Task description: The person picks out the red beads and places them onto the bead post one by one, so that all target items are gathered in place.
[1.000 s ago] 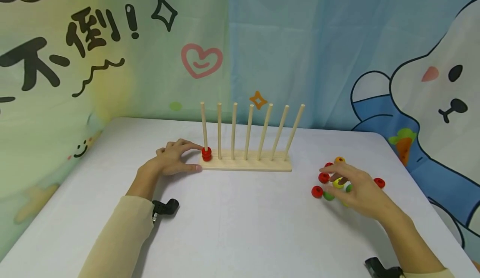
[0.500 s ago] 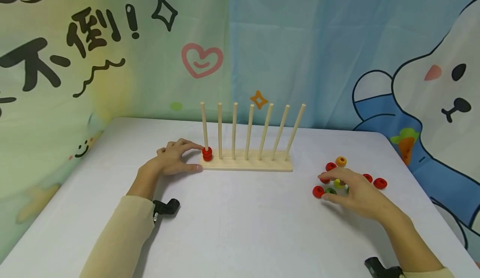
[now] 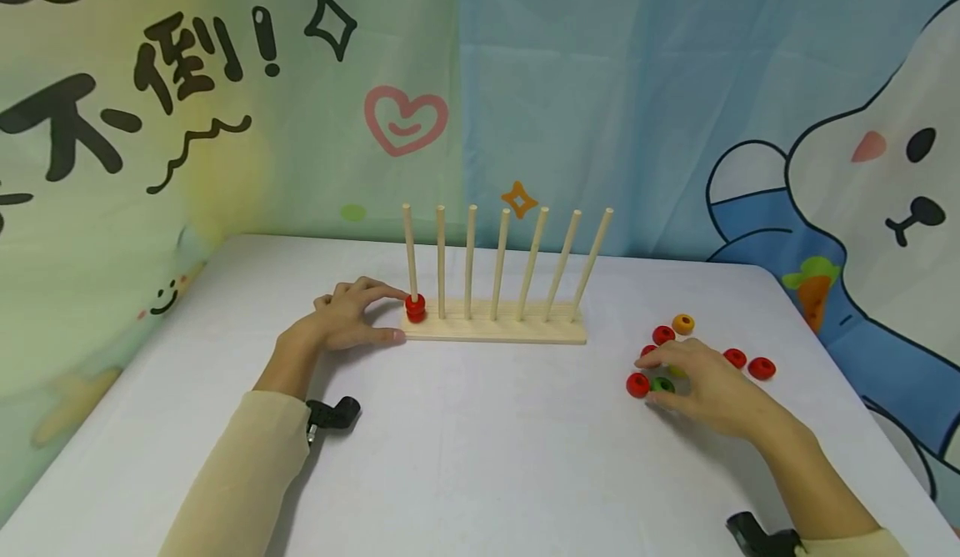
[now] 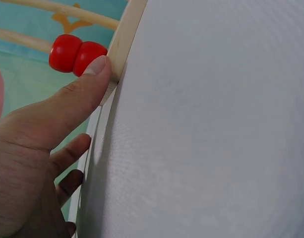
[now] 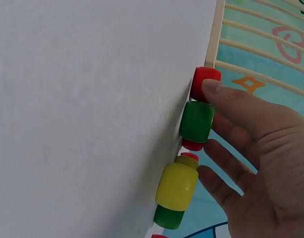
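Note:
At the left end of a wooden peg rack, my left hand grips the base, thumb at the front corner and index finger at the side. Two red beads are stacked on the leftmost peg, close to that index fingertip. My right hand hovers low among loose beads, thumb and fingers apart with nothing visible between them. A red bead and a green bead lie by its thumb and index finger. In the right wrist view, a yellow bead sits near the other fingertips. The hand hides some beads from the head view.
An orange bead and another red bead lie behind my right hand. Two more red beads, one at the outer side, lie to its right. A printed cloth hangs behind the white table.
My right hand has drawn slightly back toward me and lowered its fingers, uncovering the orange bead and red beads around it. My left hand stays on the rack.

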A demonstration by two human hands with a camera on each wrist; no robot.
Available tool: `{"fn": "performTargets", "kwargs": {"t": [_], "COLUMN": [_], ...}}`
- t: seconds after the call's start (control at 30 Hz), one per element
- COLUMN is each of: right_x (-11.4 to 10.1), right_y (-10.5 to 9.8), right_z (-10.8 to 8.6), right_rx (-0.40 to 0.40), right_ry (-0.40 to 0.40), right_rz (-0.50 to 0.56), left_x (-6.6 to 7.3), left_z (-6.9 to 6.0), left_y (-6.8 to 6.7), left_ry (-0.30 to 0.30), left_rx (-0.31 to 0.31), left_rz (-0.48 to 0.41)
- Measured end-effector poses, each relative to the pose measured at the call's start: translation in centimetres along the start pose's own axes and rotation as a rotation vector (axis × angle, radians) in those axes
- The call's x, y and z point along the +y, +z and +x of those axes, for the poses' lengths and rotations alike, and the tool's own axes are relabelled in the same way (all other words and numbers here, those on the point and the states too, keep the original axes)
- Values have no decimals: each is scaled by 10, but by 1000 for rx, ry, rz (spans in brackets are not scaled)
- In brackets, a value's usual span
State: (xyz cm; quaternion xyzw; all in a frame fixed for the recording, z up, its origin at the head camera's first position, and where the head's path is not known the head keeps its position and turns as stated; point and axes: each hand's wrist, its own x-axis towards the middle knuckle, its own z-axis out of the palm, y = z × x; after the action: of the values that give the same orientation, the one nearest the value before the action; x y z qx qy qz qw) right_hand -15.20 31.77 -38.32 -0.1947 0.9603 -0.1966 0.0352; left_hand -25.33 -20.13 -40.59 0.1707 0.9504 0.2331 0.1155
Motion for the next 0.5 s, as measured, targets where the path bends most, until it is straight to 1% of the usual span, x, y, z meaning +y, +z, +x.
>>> {"fn": "performTargets", "kwargs": {"t": [0.17, 0.33, 0.5], "right_x": [1, -1, -2], "right_y": [1, 3, 6], "right_z": [2, 5, 5], "right_rx": [0, -24, -34], "right_ry": [-1, 20, 2], "right_rz": [-47, -53, -92], "left_x": [-1, -1, -1], "left_z": [0, 1, 2], "left_y": [0, 2, 2], "left_ry": [1, -1, -8], "left_rx": [5, 9, 8], "left_rz": [2, 12, 13]}}
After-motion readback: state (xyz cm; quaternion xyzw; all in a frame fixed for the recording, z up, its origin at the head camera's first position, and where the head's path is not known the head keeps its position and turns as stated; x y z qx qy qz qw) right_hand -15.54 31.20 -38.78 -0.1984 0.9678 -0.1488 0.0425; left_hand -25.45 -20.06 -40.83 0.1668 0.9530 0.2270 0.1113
